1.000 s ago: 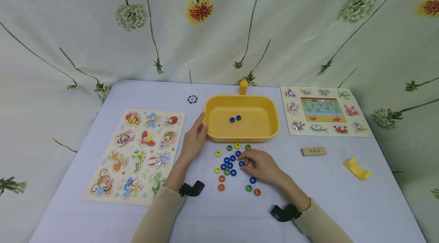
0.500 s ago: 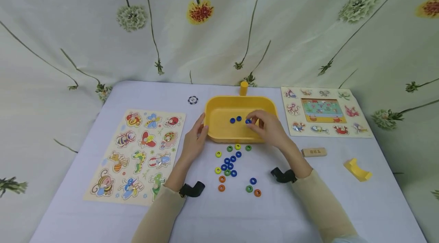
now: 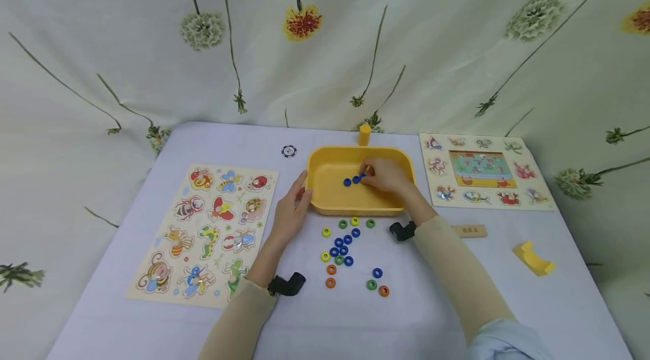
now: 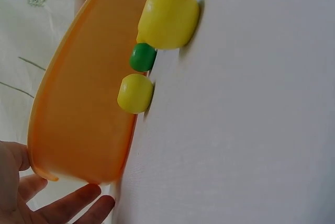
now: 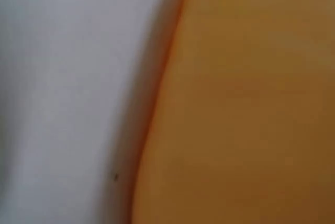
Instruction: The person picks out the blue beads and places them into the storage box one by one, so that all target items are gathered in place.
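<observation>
A yellow tray point(image 3: 325, 202) stands on the table, with blue ring beads point(image 3: 347, 182) inside it. My right hand point(image 3: 388, 175) reaches over its near rim and pinches a blue bead point(image 3: 363, 176) beside the other two on the tray floor. At the left end, my left hand point(image 3: 291, 210) rests against the outer wall, its fingers point(image 4: 70, 203) fairly straight in the left wrist view. Several loose beads in blue, green, yellow point(image 3: 326, 232) and orange point(image 3: 331, 282) lie on the cloth before the tray. The right wrist view holds only the blurred tray wall point(image 5: 235, 103) and cloth.
An insect picture board point(image 3: 203, 236) lies at left, a sea-animal board point(image 3: 482, 171) at back right. A yellow cylinder point(image 3: 364, 135) stands behind the tray, a poker chip point(image 3: 289, 151) to its left. A wooden block point(image 3: 469, 231) and a curved yellow block point(image 3: 533, 258) lie right.
My right hand has picked a blue bead from the cloth, carried it over the tray and moved it left and down beside the two blue beads. The left hand has stayed at the tray.
</observation>
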Action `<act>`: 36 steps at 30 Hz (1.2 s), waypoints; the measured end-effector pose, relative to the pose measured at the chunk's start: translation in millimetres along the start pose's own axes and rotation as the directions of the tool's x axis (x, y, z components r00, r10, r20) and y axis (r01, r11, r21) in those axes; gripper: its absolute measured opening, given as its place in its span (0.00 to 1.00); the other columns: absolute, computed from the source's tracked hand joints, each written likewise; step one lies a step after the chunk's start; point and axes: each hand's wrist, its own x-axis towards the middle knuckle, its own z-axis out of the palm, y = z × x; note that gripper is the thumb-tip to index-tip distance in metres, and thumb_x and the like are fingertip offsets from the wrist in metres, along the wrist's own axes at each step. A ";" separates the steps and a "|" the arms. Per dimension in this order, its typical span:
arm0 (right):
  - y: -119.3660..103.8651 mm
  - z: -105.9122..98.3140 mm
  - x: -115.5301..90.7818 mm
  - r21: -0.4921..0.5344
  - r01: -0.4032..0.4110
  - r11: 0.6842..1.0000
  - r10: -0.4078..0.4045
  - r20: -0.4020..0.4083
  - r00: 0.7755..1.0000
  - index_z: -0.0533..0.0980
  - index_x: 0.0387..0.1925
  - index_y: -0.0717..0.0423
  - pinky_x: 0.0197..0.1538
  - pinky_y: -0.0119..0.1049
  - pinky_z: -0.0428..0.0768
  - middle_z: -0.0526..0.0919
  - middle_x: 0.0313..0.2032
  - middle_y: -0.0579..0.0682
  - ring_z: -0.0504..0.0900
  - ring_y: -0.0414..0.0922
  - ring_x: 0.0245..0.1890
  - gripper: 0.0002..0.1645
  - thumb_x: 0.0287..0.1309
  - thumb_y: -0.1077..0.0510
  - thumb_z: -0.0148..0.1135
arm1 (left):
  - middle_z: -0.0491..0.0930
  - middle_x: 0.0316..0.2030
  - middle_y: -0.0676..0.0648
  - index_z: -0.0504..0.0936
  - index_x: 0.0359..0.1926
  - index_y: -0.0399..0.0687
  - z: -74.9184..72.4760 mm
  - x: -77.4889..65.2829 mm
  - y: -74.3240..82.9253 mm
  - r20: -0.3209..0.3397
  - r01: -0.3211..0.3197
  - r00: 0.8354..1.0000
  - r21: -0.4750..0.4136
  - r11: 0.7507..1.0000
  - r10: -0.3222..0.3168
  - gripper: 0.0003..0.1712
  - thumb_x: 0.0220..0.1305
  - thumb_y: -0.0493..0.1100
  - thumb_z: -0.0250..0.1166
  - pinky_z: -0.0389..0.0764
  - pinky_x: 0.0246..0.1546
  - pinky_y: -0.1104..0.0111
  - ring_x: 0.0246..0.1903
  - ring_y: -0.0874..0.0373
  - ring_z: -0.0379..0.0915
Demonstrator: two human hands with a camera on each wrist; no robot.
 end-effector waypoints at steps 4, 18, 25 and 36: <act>-3.0 1.0 -4.6 0.002 -0.007 1.000 0.007 0.030 1.000 0.73 0.41 0.50 0.35 0.34 0.68 0.73 0.30 0.49 0.71 0.45 0.31 0.12 0.54 0.54 0.59 | 0.70 0.53 0.46 0.51 0.64 0.76 0.7 0.1 -1.9 -0.010 -0.008 1.000 0.005 1.000 0.008 0.28 0.64 0.57 0.45 0.67 0.52 0.57 0.51 0.53 0.66; -10.1 6.2 -91.2 0.230 0.323 0.918 -0.246 -0.307 0.919 0.75 0.42 0.53 0.23 0.28 0.64 0.74 0.24 0.42 0.66 0.40 0.20 0.16 0.50 0.53 0.63 | 0.71 0.52 0.46 0.50 0.65 0.75 0.3 0.8 -0.4 -0.006 0.008 1.000 0.008 1.000 -0.008 0.29 0.64 0.58 0.45 0.66 0.52 0.56 0.50 0.53 0.66; -22.8 36.1 -116.7 0.294 0.447 0.845 -0.376 -0.269 0.887 0.76 0.41 0.55 0.21 0.27 0.64 0.74 0.24 0.39 0.65 0.36 0.18 0.17 0.47 0.56 0.65 | 0.71 0.52 0.46 0.51 0.65 0.75 0.8 1.5 -0.9 -0.008 -0.003 1.000 -0.005 1.000 0.003 0.29 0.64 0.58 0.46 0.66 0.52 0.56 0.50 0.53 0.66; -17.4 56.7 -115.9 0.269 0.438 0.858 -0.373 -0.259 0.891 0.78 0.38 0.54 0.21 0.27 0.65 0.74 0.22 0.37 0.66 0.35 0.18 0.16 0.44 0.56 0.67 | 0.71 0.53 0.44 0.52 0.65 0.74 0.6 1.5 -1.9 -0.012 -0.016 1.000 0.011 1.000 0.016 0.28 0.64 0.57 0.46 0.65 0.54 0.56 0.52 0.53 0.67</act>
